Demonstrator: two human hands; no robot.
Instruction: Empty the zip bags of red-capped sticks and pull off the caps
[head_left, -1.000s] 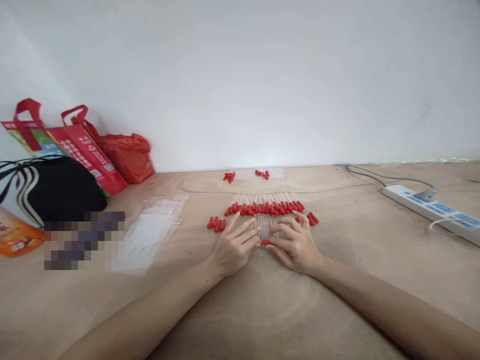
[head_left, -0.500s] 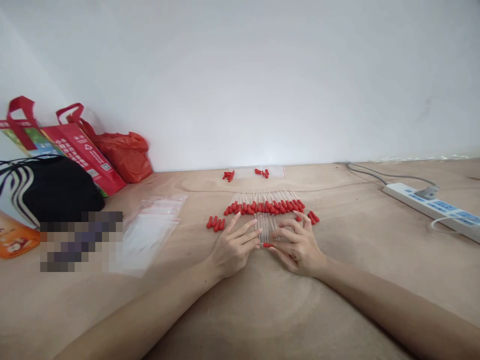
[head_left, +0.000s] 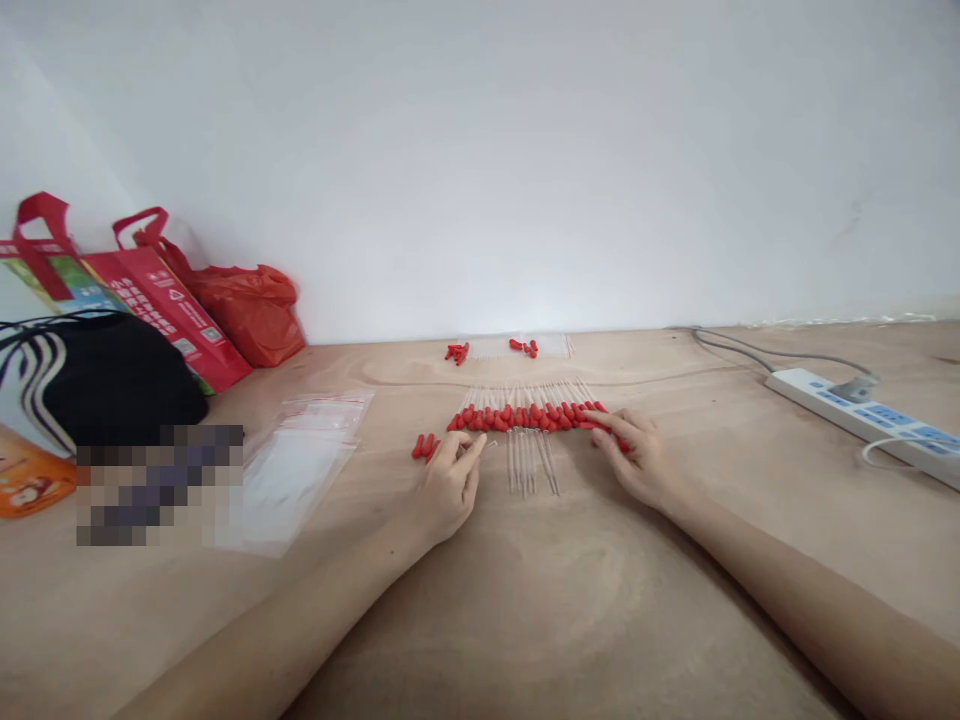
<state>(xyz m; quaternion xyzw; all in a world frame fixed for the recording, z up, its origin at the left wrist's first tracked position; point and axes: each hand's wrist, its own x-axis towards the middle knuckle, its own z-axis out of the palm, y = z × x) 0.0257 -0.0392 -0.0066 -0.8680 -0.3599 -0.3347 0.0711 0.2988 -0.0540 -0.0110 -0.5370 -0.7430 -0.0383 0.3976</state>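
Observation:
My left hand is closed, its fingers curled, and a short clear end of a glass dropper tube sticks out past them. Beside its fingertips lie a few loose red rubber bulbs. My right hand reaches the right end of the row, thumb and forefinger closed around a red rubber bulb, which is partly hidden. Between the hands, several bare glass tubes lie side by side. Just beyond them is a row of droppers with red bulbs, thin tips pointing away.
Clear zip bags lie on the wooden table at left, near a black bag and red bags. Against the wall, another clear bag has small red bulbs by it. A power strip with cables lies at right.
Both hands have moved apart from the bare tubes, the left one to the left and the right one to the right and forward. The red bulb at the near ends of the tubes is gone from there.

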